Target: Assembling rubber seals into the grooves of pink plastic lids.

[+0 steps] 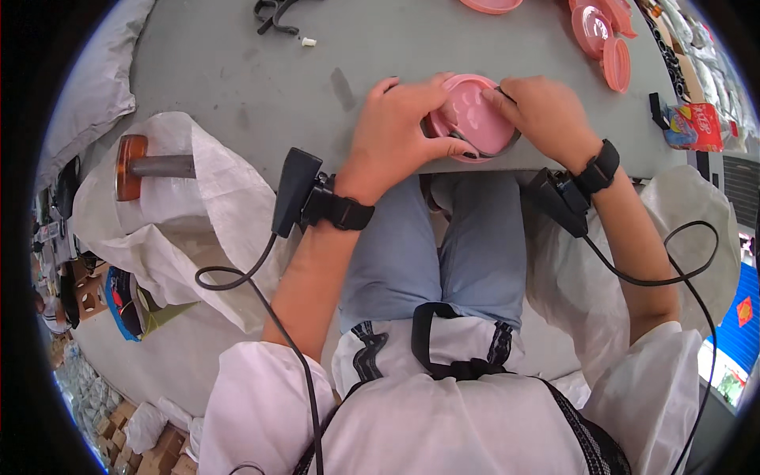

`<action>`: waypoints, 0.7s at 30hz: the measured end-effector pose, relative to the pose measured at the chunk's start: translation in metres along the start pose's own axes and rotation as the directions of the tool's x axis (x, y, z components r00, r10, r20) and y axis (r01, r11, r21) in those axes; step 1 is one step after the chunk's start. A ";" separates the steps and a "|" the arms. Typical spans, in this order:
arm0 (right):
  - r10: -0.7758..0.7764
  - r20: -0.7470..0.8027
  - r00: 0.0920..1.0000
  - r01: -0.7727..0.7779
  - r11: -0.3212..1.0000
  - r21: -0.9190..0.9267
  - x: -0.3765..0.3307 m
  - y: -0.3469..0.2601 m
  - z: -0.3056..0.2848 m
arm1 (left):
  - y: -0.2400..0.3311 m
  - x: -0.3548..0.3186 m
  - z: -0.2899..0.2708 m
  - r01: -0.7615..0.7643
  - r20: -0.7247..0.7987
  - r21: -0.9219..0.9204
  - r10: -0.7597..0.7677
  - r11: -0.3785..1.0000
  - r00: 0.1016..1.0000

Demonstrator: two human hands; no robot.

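Note:
A round, shallow pink dish sits between my two hands at the near edge of the grey table. My left hand is closed on its left side, with the thumb on the near rim and the fingers over the far left edge. At the right side, my right hand grips the rim, thumb reaching over the inside. A thin dark strip shows along parts of the dish's rim; its ends are hidden by my fingers. Each wrist wears a black band with a small black device and a cable.
More pink round pieces lie at the far right. A black plastic part and a small white piece are at the far left. A red packet rests at the right edge. An orange-headed mallet lies on a white sack.

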State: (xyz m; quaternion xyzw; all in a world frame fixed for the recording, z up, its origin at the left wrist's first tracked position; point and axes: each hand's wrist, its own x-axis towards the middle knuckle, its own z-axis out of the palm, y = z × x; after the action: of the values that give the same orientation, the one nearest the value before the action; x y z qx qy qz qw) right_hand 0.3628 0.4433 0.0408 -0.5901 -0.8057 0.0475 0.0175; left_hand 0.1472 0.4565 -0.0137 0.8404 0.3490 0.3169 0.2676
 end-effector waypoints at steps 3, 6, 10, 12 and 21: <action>0.034 0.020 0.999 -0.036 0.992 0.118 -0.002 0.008 -0.004 | 0.003 0.007 0.004 -0.033 -0.039 -0.041 0.031 0.999 0.999; 0.077 0.060 0.995 -0.088 0.973 0.215 -0.002 0.006 -0.005 | 0.004 0.002 -0.001 -0.071 -0.090 -0.068 0.065 0.995 0.994; 0.225 -0.088 0.970 -0.143 0.829 0.540 -0.026 -0.002 -0.017 | 0.006 0.002 -0.003 -0.086 -0.105 -0.057 0.079 0.995 0.991; 0.434 -0.028 0.901 -0.146 0.361 0.921 -0.046 -0.011 -0.020 | 0.009 0.003 -0.002 -0.076 -0.108 -0.054 0.070 0.996 0.992; 0.004 -0.105 0.994 0.105 0.076 0.992 -0.104 -0.054 -0.047 | 0.045 0.000 -0.021 -0.111 -0.245 -0.304 0.035 0.946 0.969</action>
State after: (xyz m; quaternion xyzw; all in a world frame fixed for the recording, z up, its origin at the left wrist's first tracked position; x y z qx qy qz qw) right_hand 0.3469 0.3310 0.0956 -0.3946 -0.5776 0.5574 0.4473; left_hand 0.1505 0.4336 0.0302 0.7557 0.2915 0.4759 0.3429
